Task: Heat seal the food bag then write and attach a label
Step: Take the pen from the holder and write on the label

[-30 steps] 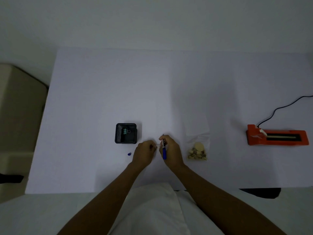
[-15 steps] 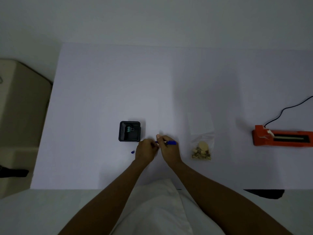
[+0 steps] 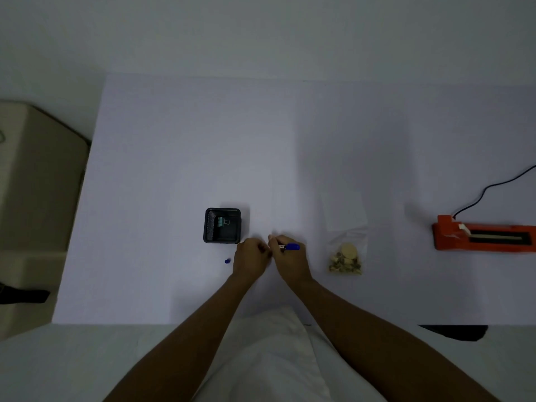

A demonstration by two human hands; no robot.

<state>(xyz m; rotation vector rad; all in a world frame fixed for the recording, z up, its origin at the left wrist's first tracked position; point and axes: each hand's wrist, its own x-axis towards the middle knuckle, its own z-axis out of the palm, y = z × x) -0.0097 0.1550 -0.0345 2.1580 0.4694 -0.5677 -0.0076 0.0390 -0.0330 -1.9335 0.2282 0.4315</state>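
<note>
- Head view: my right hand [image 3: 291, 264] is wrapped round the blue pen [image 3: 291, 246], which lies nearly level with its barrel pointing right, towards the food bag [image 3: 348, 235].
- My left hand [image 3: 250, 258] sits just beside the right, fingers curled in, with the fingertips of both hands almost meeting. I cannot tell whether they pinch anything, as that spot is too small and dark to read.
- The clear bag lies flat on the white table [image 3: 174, 155] just right of my right hand and not touching it. Pale food pieces [image 3: 345, 260] are bunched at its near end.
- The pen cap [image 3: 227, 261] lies loose on the table just left of my left hand.
- A black mesh box [image 3: 223, 210] stands near the cap on its far side, holding a teal binder clip [image 3: 222, 221].
- The orange heat sealer [image 3: 481, 234] rests well to the right, cut off by the picture's edge. Its black cord [image 3: 490, 187] trails off to the right.
- Edges: the table's near edge runs under both forearms, its left edge slants away past a beige surface [image 3: 34, 175], and its far edge meets the wall.
- Open room: bare tabletop stretches from my hands to the far edge, and more lies between the bag and the sealer.
- Any lettering on the sealer, pen or bag is too small to read.
</note>
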